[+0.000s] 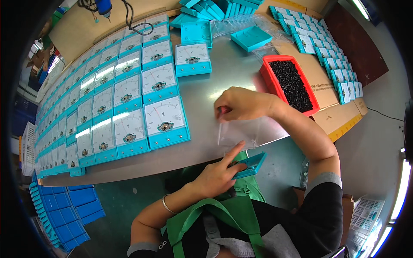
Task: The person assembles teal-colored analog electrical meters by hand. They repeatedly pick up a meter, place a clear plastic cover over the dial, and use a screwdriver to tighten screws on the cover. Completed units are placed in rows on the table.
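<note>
My right hand (245,103) is closed above the table edge, its fingers curled round a small dark and reddish thing that I cannot make out. Just below it is a clear plastic cover (239,132); whether these fingers also grip the cover is hidden. Lower down, my left hand (217,177) holds a teal meter case (254,165) near my lap, thumb over its inside. The left index finger stretches up to the lower edge of the clear cover. Part of the case is behind the left hand.
Rows of white-faced teal meters (127,88) fill the table's left. A red bin (267,79) of small black parts stands right, on cardboard. Teal cases (251,38) and clear covers (232,25) lie at the back. More meters (304,43) line the far right. A blue tool (103,7) hangs upper left.
</note>
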Motion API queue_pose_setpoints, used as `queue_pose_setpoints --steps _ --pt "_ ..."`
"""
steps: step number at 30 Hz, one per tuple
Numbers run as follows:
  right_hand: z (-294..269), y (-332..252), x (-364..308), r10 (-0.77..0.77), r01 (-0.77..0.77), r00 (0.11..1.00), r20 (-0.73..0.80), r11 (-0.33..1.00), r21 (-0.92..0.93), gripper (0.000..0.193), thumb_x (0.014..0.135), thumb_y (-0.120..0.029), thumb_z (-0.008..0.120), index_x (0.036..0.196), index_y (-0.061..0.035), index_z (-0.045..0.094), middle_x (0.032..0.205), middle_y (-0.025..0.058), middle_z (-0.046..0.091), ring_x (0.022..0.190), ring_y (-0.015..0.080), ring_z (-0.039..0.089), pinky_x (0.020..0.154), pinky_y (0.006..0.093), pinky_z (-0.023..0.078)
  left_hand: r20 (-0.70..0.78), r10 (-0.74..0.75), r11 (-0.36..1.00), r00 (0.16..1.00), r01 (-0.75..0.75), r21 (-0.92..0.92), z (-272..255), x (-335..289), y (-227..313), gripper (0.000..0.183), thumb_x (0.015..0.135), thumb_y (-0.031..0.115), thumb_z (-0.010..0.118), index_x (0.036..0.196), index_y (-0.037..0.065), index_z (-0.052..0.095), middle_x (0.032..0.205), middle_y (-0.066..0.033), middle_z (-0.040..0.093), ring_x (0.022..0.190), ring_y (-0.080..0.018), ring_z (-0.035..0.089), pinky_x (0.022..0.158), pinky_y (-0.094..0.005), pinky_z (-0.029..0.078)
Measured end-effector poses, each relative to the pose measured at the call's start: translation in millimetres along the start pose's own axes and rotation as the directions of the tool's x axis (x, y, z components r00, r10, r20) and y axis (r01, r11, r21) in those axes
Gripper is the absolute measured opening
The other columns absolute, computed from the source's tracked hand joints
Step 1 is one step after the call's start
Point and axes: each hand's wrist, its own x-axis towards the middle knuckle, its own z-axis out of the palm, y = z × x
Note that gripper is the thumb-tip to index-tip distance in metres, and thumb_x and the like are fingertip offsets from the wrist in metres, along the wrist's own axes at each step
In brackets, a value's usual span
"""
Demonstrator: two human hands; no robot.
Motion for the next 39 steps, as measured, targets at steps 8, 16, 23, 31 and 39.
queue_pose_setpoints --steps 8,16,23,31,39 --pt "-18.4 8.1 -63.0 -0.043 -0.265 0.757 -0.652 0.892 -0.367 0.009 0.077 -0.006 0.061 0.086 -0.0038 0.061 0.085 0.0132 0.062 0.074 0.0331 0.061 0.066 0.0408 0.049 0.033 -0.136 0.99 0.99 0.135 0.037 4.8 7.9 -1.4 0.036 0.072 -0.003 0.062 0.108 0.004 0.061 0.152 -0.0174 0.015 0.127 -0.0341 0.043 0.077 -0.037 0.055" --pt "-16.1 70.2 -142.5 0.335 -0.625 0.72 -0.608 0.694 -0.358 0.009 0.076 -0.007 0.063 0.085 -0.003 0.063 0.078 0.0138 0.062 0.075 0.0322 0.06 0.067 0.0419 0.047 0.004 -0.089 0.996 0.996 0.089 0.012 3.8 7.1 -3.0 0.037 0.072 -0.002 0.063 0.108 0.004 0.062 0.152 -0.0175 0.015 0.13 -0.0354 0.039 0.083 -0.0358 0.054" --pt "-22.6 46.3 -138.2 0.348 -0.658 0.622 -0.701 0.718 -0.227 0.005 0.078 -0.006 0.061 0.077 -0.0017 0.061 0.077 0.0147 0.062 0.074 0.0317 0.061 0.066 0.0411 0.048 -0.061 -0.132 0.991 0.989 0.133 0.001 -2.9 -11.2 -4.4 0.036 0.071 0.001 0.065 0.106 0.006 0.064 0.151 -0.0189 0.019 0.131 -0.0353 0.039 0.087 -0.0359 0.052" --pt "24.0 -37.8 -99.6 0.062 -0.063 0.879 -0.473 0.998 0.012 0.019 0.071 0.008 0.068 0.087 -0.0012 0.065 0.078 0.0092 0.059 0.067 0.0193 0.058 0.056 0.0291 0.047 -0.073 -0.137 0.991 0.988 0.136 -0.01 -5.1 -16.1 -7.1 0.036 0.072 0.004 0.066 0.108 0.006 0.063 0.151 -0.0179 0.02 0.13 -0.0356 0.04 0.087 -0.037 0.052" --pt "79.2 -24.6 -75.6 -0.08 0.005 0.888 -0.454 0.986 -0.164 0.015 0.071 -0.004 0.072 0.078 -0.0022 0.059 0.071 0.008 0.056 0.061 0.0249 0.058 0.052 0.0345 0.046 -0.051 -0.159 0.987 0.986 0.158 -0.005 -7.2 -14.4 -6.3 0.037 0.072 0.005 0.066 0.109 0.006 0.063 0.151 -0.0178 0.019 0.125 -0.0359 0.045 0.083 -0.0375 0.054"
